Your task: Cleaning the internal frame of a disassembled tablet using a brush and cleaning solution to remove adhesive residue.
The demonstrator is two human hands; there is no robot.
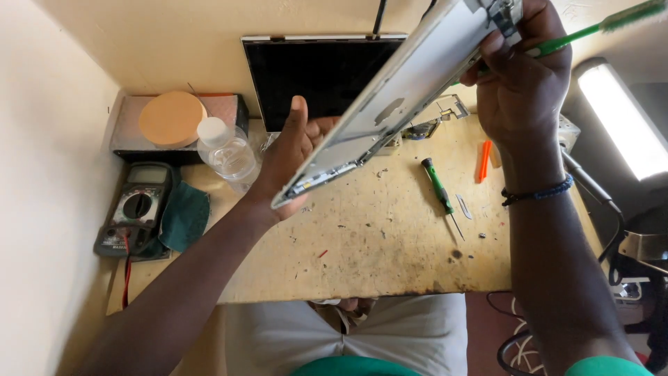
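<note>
The left hand (292,157) is clamped on the lower end of a thin silver panel (390,104), thumb up against its edge and the palm behind it. The right hand (522,76) grips the upper end of the same panel and also pinches a green-handled brush (591,28), whose bristles stick out to the right of that hand. The panel is held in the air above the surface (362,237), touching nothing below. Its long axis runs slantwise from the left hand, low and near the body, up and away to the right hand, so the two hands sit well apart at opposite ends.

Below and between the hands a green screwdriver (438,186) lies on the surface. A clear plastic bottle (226,150) stands just left of the left hand, with a multimeter (136,209) further left.
</note>
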